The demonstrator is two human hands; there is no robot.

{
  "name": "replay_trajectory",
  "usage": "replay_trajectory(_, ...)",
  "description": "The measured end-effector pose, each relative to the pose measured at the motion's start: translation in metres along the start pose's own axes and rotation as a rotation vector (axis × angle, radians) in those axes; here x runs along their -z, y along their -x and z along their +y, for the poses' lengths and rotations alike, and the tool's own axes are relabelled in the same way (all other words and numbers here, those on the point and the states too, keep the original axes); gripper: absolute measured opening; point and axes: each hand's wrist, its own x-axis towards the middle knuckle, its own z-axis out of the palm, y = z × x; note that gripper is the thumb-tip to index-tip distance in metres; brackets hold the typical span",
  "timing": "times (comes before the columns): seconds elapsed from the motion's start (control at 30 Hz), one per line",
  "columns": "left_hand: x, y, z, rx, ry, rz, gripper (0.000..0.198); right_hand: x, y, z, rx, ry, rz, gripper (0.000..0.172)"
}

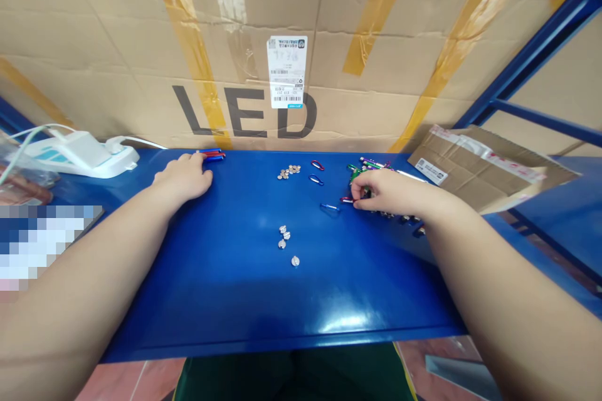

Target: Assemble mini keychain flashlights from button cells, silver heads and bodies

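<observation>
At the table's back left, my left hand rests palm down, thumb apart, its fingertips against a few slim red and blue metal pieces. My right hand pinches thumb and forefinger together at a red carabiner. Just left of it lies a blue carabiner. Farther back are another blue carabiner and a red one. A pile of colourful metal pieces is partly hidden behind and under my right hand.
On the blue table are small round silvery pieces at the back and several silver pieces mid-table. A white power strip stands left, an open cardboard box right. A large LED carton forms the back wall.
</observation>
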Motion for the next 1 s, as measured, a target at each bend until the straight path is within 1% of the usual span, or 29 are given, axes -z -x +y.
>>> replay_trajectory(0.07, 0.006, 0.003, 0.007, -0.027, -0.078, -0.017, 0.038, 0.000, 0.000, 0.001, 0.003, -0.040, 0.013, 0.003)
replay_trajectory(0.17, 0.016, 0.008, 0.021, -0.089, -0.118, -0.066, 0.020, 0.001, 0.001, -0.001, 0.000, -0.090, 0.052, 0.002)
replay_trajectory(0.23, 0.021, 0.012, 0.030, -0.120, -0.109, -0.098, 0.016, 0.001, 0.002, -0.006, -0.007, -0.124, 0.072, 0.003)
replay_trajectory(0.3, 0.023, 0.014, 0.038, -0.165, -0.067, -0.119, 0.018, 0.002, 0.003, -0.013, -0.018, -0.161, 0.083, 0.005)
replay_trajectory(0.4, 0.024, 0.018, 0.047, -0.290, 0.017, -0.174, 0.028, 0.002, 0.004, -0.022, -0.052, -0.187, 0.082, 0.009)
replay_trajectory(0.5, 0.024, 0.022, 0.056, -0.367, 0.037, -0.211, 0.035, 0.001, 0.002, -0.025, -0.055, -0.176, 0.077, 0.011)
replay_trajectory(0.6, 0.025, 0.030, 0.068, -0.485, 0.090, -0.284, 0.043, -0.001, 0.000, -0.024, -0.041, -0.136, 0.093, 0.008)
replay_trajectory(0.67, 0.027, 0.039, 0.079, -0.544, 0.199, -0.323, 0.045, -0.002, 0.000, -0.022, -0.032, -0.101, 0.114, 0.004)
replay_trajectory(0.73, 0.029, 0.049, 0.092, -0.519, 0.384, -0.364, 0.040, -0.004, -0.001, -0.021, -0.004, -0.080, 0.141, 0.006)
replay_trajectory(0.77, 0.030, 0.055, 0.099, -0.460, 0.531, -0.421, 0.036, -0.006, -0.002, -0.021, 0.026, -0.082, 0.161, 0.006)
replay_trajectory(0.83, 0.033, 0.065, 0.114, -0.268, 0.924, -0.566, 0.031, -0.011, -0.004, -0.022, 0.126, -0.107, 0.217, 0.007)
replay_trajectory(0.87, 0.035, 0.070, 0.121, -0.189, 1.096, -0.593, 0.030, -0.015, -0.005, -0.025, 0.200, -0.128, 0.246, 0.007)
replay_trajectory(0.93, 0.038, 0.077, 0.132, -0.123, 1.302, -0.592, 0.032, -0.023, -0.007, -0.033, 0.378, -0.172, 0.287, 0.011)
replay_trajectory(1.0, 0.042, 0.082, 0.139, -0.094, 1.394, -0.590, 0.034, -0.030, -0.007, -0.045, 0.560, -0.208, 0.278, 0.014)
